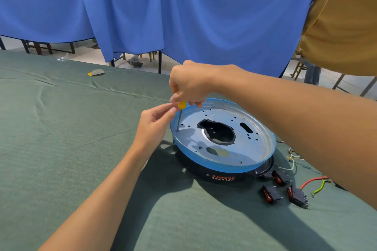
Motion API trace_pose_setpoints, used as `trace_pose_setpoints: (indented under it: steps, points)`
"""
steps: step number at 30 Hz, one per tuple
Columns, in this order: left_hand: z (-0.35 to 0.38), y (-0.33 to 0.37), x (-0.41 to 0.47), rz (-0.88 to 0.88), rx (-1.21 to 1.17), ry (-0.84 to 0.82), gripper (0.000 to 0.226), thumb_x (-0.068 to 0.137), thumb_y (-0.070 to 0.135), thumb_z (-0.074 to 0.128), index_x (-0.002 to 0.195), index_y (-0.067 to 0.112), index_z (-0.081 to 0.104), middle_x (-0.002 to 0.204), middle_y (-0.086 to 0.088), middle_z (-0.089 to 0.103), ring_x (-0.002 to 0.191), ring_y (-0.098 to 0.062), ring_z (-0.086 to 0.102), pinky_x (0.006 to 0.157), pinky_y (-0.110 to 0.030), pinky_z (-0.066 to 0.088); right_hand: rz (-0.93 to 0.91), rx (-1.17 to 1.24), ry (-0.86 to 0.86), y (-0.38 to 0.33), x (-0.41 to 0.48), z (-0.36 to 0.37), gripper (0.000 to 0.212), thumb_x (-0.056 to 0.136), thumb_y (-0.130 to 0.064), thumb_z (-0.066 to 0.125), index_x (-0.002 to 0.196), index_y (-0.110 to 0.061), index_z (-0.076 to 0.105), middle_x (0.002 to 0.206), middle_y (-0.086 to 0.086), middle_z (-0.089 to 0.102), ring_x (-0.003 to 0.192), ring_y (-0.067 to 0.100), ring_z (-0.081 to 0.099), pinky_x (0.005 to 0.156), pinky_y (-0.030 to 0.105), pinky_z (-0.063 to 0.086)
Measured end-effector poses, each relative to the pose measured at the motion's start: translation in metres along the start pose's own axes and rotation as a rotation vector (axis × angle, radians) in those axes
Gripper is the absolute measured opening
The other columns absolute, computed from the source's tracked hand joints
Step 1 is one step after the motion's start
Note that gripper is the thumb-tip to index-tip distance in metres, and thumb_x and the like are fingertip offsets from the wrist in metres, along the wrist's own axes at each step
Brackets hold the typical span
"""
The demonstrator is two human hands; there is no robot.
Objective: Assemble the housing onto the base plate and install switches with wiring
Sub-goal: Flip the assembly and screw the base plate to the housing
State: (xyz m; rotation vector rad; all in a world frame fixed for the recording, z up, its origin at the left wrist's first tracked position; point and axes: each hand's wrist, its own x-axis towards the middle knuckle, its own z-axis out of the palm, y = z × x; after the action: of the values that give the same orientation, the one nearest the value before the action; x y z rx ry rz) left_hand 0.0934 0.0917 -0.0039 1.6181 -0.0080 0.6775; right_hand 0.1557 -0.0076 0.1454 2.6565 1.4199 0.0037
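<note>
Silver base plate (259,144) atop black housing (204,170), loose switches (270,193) beside

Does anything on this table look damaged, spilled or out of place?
Nothing looks damaged or spilled. The switches and wires lie loose beside the black housing, not yet installed. A blue film covers the rim of the metal plate.

Blue curtain (183,6) hanging in folds across back. Mustard cloth (342,22) hanging at right. Green cloth (51,138) covering table, lying wrinkled. Pale floor (87,55) showing under curtain, wooden chair legs (38,47) standing there. Bright light casting shadows.
</note>
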Motion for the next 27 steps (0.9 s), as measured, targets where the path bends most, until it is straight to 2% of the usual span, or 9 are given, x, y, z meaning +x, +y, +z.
trace_pose_setpoints:
  steps: [2, 3, 6, 8, 12, 17, 20, 23, 27]
  points:
    - [-0.003, -0.007, 0.002, -0.05, -0.06, 0.11, 0.022, 0.096, 0.008, 0.053, 0.103, 0.016, 0.072, 0.09, 0.013, 0.075, 0.092, 0.002, 0.067, 0.077, -0.006, 0.045, 0.021, 0.01, -0.012, 0.001, 0.0, 0.0, 0.032, 0.092, -0.037, 0.06, 0.088, -0.006, 0.067, 0.065, 0.005, 0.071, 0.045, 0.013, 0.065, 0.053, 0.026, 0.056]
    - [-0.003, -0.011, 0.003, -0.081, -0.038, 0.152, 0.022, 0.097, 0.01, 0.051, 0.104, 0.011, 0.072, 0.089, 0.012, 0.075, 0.09, 0.001, 0.068, 0.075, -0.006, 0.045, 0.027, 0.027, -0.034, 0.001, -0.001, -0.002, 0.033, 0.089, -0.04, 0.064, 0.094, -0.007, 0.067, 0.071, 0.005, 0.071, 0.048, 0.012, 0.066, 0.053, 0.025, 0.056]
    - [0.002, -0.025, 0.003, -0.18, 0.098, 0.247, 0.022, 0.099, 0.017, 0.05, 0.096, 0.01, 0.071, 0.088, 0.003, 0.073, 0.09, -0.017, 0.07, 0.085, -0.032, 0.054, 0.006, 0.025, -0.089, -0.001, -0.002, -0.008, 0.033, 0.084, -0.028, 0.074, 0.112, -0.015, 0.062, 0.095, 0.005, 0.068, 0.058, 0.011, 0.067, 0.049, 0.02, 0.048]
    - [0.004, -0.031, 0.002, -0.201, 0.193, 0.277, 0.027, 0.1, 0.022, 0.048, 0.091, 0.012, 0.071, 0.082, 0.004, 0.072, 0.083, -0.016, 0.07, 0.08, -0.033, 0.054, -0.016, -0.011, -0.073, -0.003, -0.004, -0.01, 0.033, 0.083, -0.02, 0.074, 0.113, -0.018, 0.061, 0.103, 0.005, 0.066, 0.065, 0.016, 0.068, 0.049, 0.021, 0.046]
    - [0.003, -0.034, 0.003, -0.187, 0.309, 0.288, 0.034, 0.101, 0.026, 0.045, 0.089, 0.011, 0.073, 0.075, 0.012, 0.07, 0.073, -0.005, 0.068, 0.07, -0.02, 0.05, -0.018, 0.005, 0.022, -0.008, -0.006, -0.007, 0.016, 0.086, -0.027, 0.071, 0.094, -0.015, 0.067, 0.07, 0.001, 0.065, 0.054, 0.008, 0.066, 0.038, 0.014, 0.038]
    - [-0.001, -0.032, 0.003, -0.234, 0.406, 0.269, 0.04, 0.1, 0.032, 0.045, 0.081, 0.013, 0.073, 0.073, 0.009, 0.07, 0.073, -0.015, 0.069, 0.072, -0.028, 0.048, 0.125, 0.117, 0.222, 0.002, -0.009, -0.007, 0.017, 0.078, -0.024, 0.07, 0.084, -0.008, 0.07, 0.072, 0.013, 0.067, 0.059, 0.014, 0.059, 0.047, 0.022, 0.042]
    - [-0.004, -0.027, 0.004, -0.322, 0.401, 0.243, 0.048, 0.096, 0.048, 0.045, 0.071, 0.016, 0.071, 0.07, 0.007, 0.072, 0.069, -0.016, 0.069, 0.059, -0.023, 0.045, 0.268, 0.422, 0.307, 0.022, -0.022, -0.014, 0.015, 0.072, -0.019, 0.08, 0.079, -0.011, 0.069, 0.062, 0.006, 0.067, 0.047, 0.006, 0.056, 0.039, 0.016, 0.044]
    - [-0.005, -0.017, 0.006, -0.424, 0.39, 0.127, 0.066, 0.086, 0.071, 0.041, 0.077, 0.012, 0.07, 0.073, 0.005, 0.073, 0.067, -0.017, 0.069, 0.062, -0.029, 0.052, 0.349, 0.964, 0.426, 0.04, -0.04, -0.011, 0.021, 0.074, -0.006, 0.081, 0.084, -0.004, 0.063, 0.055, 0.003, 0.064, 0.054, 0.015, 0.059, 0.049, 0.02, 0.051]
    - [-0.003, -0.004, 0.004, -0.578, 0.401, -0.081, 0.07, 0.073, 0.08, 0.048, 0.094, 0.014, 0.064, 0.091, 0.0, 0.068, 0.078, -0.017, 0.069, 0.058, -0.027, 0.052, 0.438, 1.639, 0.549, 0.054, -0.054, -0.001, 0.013, 0.085, -0.015, 0.073, 0.083, -0.009, 0.062, 0.082, 0.008, 0.069, 0.072, 0.018, 0.06, 0.07, 0.029, 0.057]
